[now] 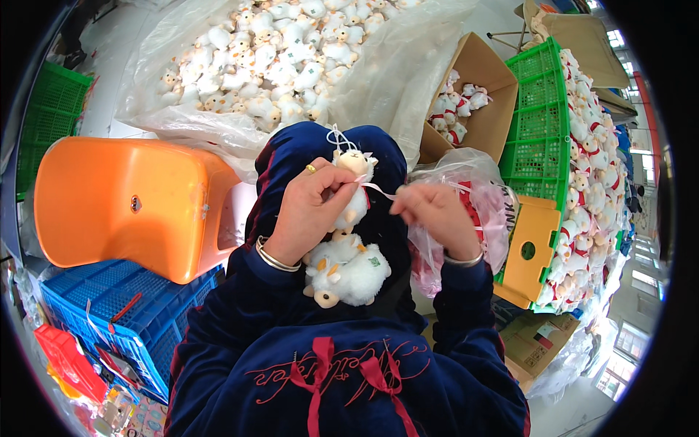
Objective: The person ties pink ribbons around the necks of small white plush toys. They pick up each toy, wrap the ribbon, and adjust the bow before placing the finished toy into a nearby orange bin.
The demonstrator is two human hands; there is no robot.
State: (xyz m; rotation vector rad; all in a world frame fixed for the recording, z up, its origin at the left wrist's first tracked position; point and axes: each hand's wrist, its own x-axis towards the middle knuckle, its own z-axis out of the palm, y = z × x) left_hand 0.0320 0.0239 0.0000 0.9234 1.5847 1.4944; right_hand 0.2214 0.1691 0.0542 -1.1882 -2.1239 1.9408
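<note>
Gripping white plush toy (354, 208) at the neck with left hand (309, 207), fingers closed, and holding pale ribbon (378, 190) out sideways in pinched right hand (441, 217) — presumably to steady one end against the other. Supported on lap (285, 156), face up, just beyond other plush toys (362, 278) — probably for easy neck access.
</note>
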